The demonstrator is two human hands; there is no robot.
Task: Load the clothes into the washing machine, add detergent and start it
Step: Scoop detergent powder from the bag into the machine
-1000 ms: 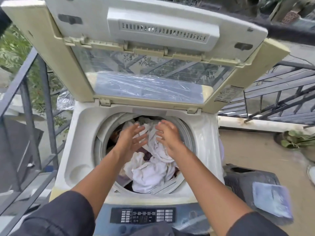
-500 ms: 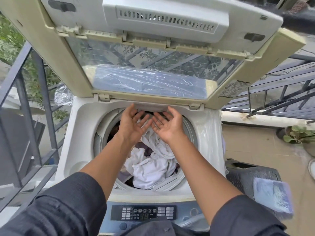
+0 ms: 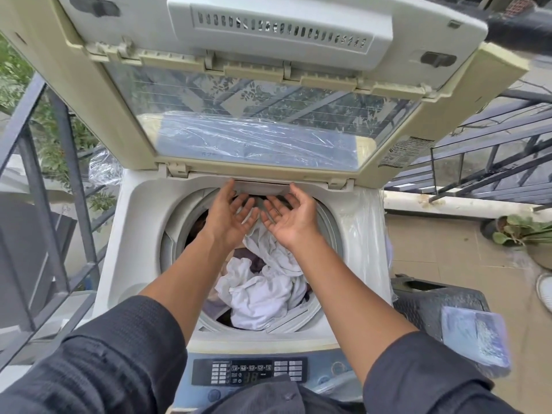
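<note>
Over drum rim: left hand [image 3: 231,215] and right hand [image 3: 291,216] spread, empty, at detergent drawer [image 3: 263,189]. Clothes [image 3: 263,282] soft, light; grab by bunched folds.

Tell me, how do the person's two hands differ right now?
The left hand shows its back, while the right hand is turned palm up. The left thumb touches the left end of the small white panel at the back of the tub opening; the right thumb reaches its right end. Both hands are open, fingers spread, holding nothing, and both hover above the clothes in the washer.
</note>
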